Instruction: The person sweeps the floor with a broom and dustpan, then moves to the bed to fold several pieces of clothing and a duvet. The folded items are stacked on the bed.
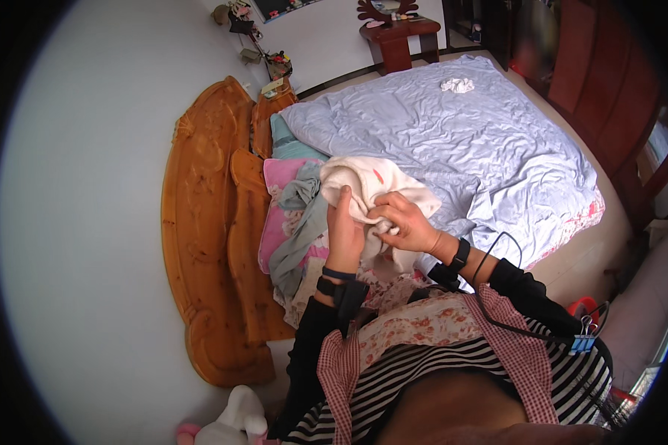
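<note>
A cream-coloured soft cloth garment [409, 186] with a small red-and-green motif is held up over the near side of the bed. My left hand [345, 231] grips its rolled edge, the thumb pointing up along the fabric. With bent fingers, my right hand [406, 222] pinches a bunched part of the same cloth close beside the left. Some of the garment hangs below both hands. Beneath lie a pink pillow [273, 219] and a crumpled grey-green cloth [289, 264], partly covered by my hands and the garment.
A light blue quilt [423, 122] spreads wrinkled across the bed, with a small white cloth [457, 85] near its far edge. The carved wooden headboard [206, 222] stands at the left. A black cable [484, 295] loops by my right forearm. A white plush toy [236, 417] sits at bottom left.
</note>
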A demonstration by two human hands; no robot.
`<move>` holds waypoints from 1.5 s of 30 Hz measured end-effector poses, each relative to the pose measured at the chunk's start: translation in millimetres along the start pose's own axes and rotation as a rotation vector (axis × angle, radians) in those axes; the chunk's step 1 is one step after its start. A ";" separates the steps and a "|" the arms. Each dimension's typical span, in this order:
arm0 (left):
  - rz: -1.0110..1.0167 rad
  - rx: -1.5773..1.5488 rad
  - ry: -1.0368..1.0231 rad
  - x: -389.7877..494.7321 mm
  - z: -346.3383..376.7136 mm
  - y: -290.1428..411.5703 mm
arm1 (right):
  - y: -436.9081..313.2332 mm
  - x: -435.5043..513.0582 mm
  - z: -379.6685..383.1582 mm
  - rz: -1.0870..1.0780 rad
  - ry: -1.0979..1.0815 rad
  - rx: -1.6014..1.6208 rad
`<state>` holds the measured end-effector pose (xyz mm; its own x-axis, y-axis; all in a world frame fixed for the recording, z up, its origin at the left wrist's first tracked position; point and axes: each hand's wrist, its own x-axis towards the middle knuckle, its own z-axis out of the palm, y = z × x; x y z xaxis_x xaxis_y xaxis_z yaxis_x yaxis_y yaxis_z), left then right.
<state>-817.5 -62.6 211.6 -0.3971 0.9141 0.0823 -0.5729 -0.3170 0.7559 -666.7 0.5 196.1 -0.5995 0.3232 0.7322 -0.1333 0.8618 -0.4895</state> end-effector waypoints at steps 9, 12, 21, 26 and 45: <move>0.061 0.019 0.093 2.6 1.6 9.0 | 10.4 -4.5 1.9 0.606 0.020 0.648; 0.128 0.079 0.083 7.1 15.0 16.0 | 12.4 -5.4 7.5 0.578 -0.068 0.339; 0.305 0.288 0.221 16.2 -20.1 52.4 | 47.2 -6.2 -25.0 0.670 0.058 0.389; 0.550 0.907 0.172 28.4 -76.8 84.9 | 56.0 17.4 -80.2 0.595 0.261 0.473; 0.414 1.765 0.102 -12.9 -206.2 96.8 | 81.2 60.4 -131.2 0.617 0.237 0.225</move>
<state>-1015.7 -157.3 149.8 -0.3767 0.8158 0.4389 0.8853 0.1776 0.4297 -610.2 141.3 262.7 -0.4334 0.8261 0.3601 0.0007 0.3998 -0.9166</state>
